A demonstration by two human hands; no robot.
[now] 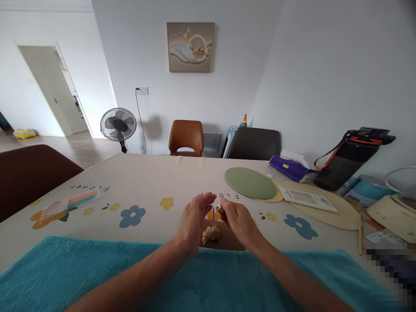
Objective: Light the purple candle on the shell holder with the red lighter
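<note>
A thin purple candle (pixel 213 216) stands upright in a small, lumpy tan-brown piece (pixel 210 234) whose kind I cannot make out. Under that piece lies a flat brown board or sheet (pixel 232 242). My left hand (pixel 196 219) is cupped beside the candle on its left, fingers extended and holding nothing. On the other side, my right hand (pixel 238 216) is closed around a lighter (pixel 220 209), its top end close to the candle's tip. Whether a flame burns there is too small to tell.
A teal towel (pixel 130 268) covers the near edge of the flower-patterned table (pixel 139 173). At left lies a clear pack of colored candles (pixel 82 199). Green placemat (pixel 250 183), purple tissue pack (pixel 290 168) and dark bottle (pixel 346 160) are at right. A fan (pixel 118 125) stands behind.
</note>
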